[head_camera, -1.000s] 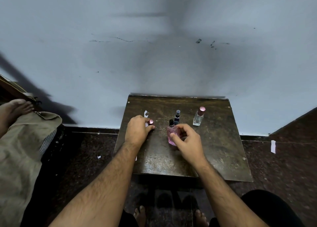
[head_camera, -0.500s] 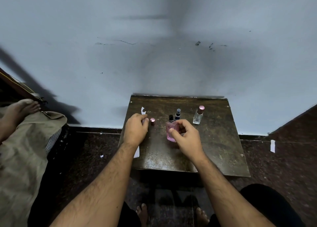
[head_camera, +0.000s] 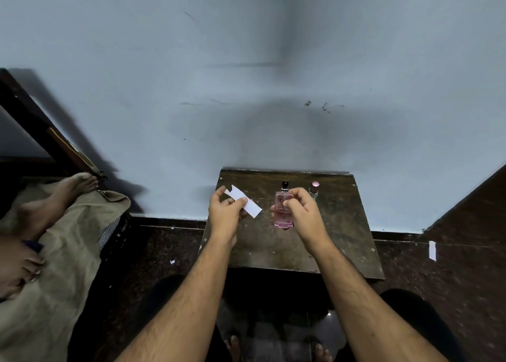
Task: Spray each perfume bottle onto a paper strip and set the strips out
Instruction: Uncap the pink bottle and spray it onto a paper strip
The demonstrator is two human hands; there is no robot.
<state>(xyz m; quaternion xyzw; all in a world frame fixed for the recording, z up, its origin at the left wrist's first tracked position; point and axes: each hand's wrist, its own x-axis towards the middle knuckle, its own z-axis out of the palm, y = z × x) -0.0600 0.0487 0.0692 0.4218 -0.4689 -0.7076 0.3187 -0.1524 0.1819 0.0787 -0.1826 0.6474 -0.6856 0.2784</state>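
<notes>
a white paper strip [head_camera: 243,201] is pinched between thumb and fingers of the left hand [head_camera: 225,213], lifted above a small dark table [head_camera: 342,224]. a pink perfume bottle [head_camera: 283,210], uncapped, is gripped upright in the right hand [head_camera: 299,211], just beside the strip. judged best: the black nozzle is turned toward the strip's free end, kept apart from it, and pressed once. counted: two bottles in view, the pink one and a clear pink-capped bottle [head_camera: 314,189] behind the right hand; one strip held; another white strip [head_camera: 432,250] lies on the floor.
</notes>
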